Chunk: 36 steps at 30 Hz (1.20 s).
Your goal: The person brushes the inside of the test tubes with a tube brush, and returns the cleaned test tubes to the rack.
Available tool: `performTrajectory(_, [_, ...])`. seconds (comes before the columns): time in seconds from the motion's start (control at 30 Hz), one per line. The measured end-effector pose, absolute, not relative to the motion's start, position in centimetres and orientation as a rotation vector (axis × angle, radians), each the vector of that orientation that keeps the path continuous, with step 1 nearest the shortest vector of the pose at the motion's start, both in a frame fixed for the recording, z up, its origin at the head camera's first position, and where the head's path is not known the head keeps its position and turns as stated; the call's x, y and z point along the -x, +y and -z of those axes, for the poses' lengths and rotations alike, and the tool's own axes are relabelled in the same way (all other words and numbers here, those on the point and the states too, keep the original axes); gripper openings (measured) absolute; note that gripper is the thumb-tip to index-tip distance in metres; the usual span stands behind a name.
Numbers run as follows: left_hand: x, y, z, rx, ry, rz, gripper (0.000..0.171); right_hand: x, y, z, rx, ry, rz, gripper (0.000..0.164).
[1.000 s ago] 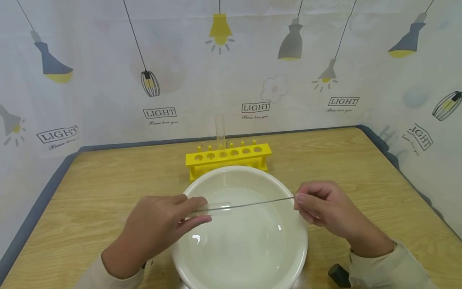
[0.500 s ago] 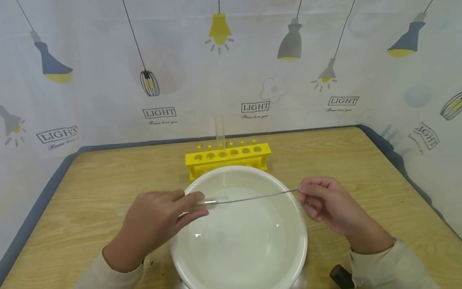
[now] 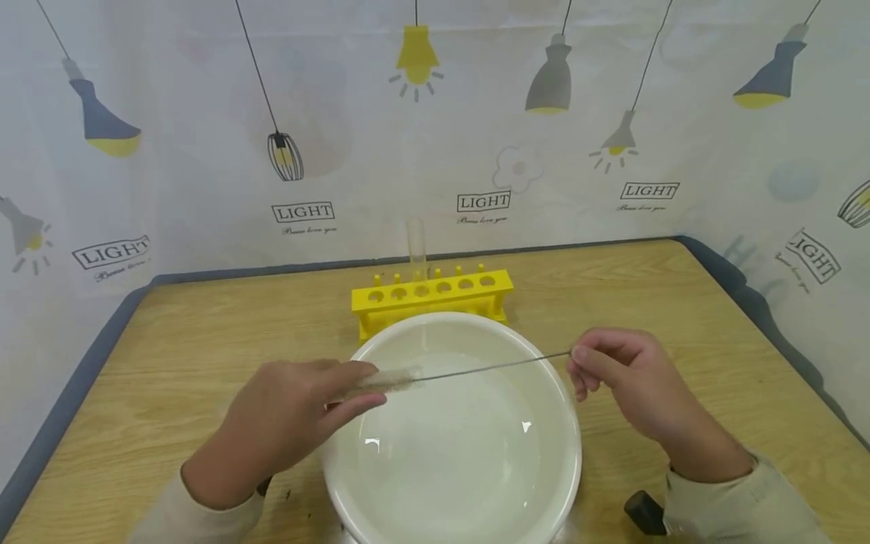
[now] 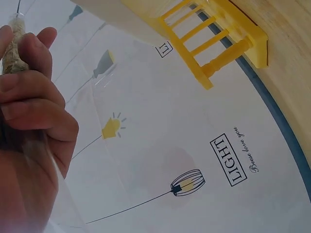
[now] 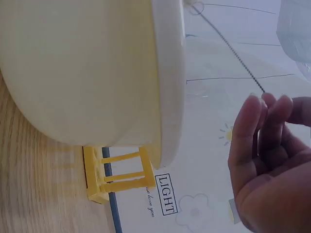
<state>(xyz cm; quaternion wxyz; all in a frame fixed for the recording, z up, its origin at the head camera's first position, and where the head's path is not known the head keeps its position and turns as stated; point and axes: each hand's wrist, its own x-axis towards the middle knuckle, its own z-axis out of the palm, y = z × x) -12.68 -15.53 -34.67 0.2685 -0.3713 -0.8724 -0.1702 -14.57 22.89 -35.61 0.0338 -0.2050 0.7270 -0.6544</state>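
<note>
Over the basin my left hand grips a clear glass test tube, its mouth facing right. Inside the tube sits the pale bristle head of a test tube brush, close to the mouth. The brush's thin twisted wire handle stretches right, rising a little. At the wire's far end, my right hand pinches it between thumb and fingertips. Below both hands is the white basin with clear liquid in it. My left palm hides the closed end of the tube.
Behind the basin stands a yellow test tube rack, with one clear test tube upright in it. A black cylindrical object lies by the right sleeve. A printed curtain borders the wooden table at the back and sides.
My right hand has moved right and slightly up, drawing the brush along the tube, so its bristles now show near the mouth. The left hand has shifted slightly left, still holding the tube.
</note>
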Motion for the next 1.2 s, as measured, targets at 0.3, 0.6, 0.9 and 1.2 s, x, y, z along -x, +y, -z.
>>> performTrajectory(0.3, [12.2, -15.7, 33.7, 0.988, -2.659, 0.658, 0.018, 14.4, 23.1, 35.3, 1.139, 2.584, 1.728, 0.03])
performTrajectory(0.6, [12.0, -15.8, 33.2, 1.014, -2.794, 0.766, 0.018, 15.1, 22.8, 35.7, 1.508, 2.686, 1.632, 0.029])
performTrajectory(0.9, [11.9, -15.8, 32.9, 1.023, -2.81, 0.801, 0.015, 15.0, 22.4, 35.9, 1.692, 2.718, 1.635, 0.013])
performTrajectory(1.2, [11.7, -15.5, 33.0, 1.013, -2.86, 0.817, 0.018, 14.9, 21.7, 36.2, 1.736, 2.658, 1.66, 0.015])
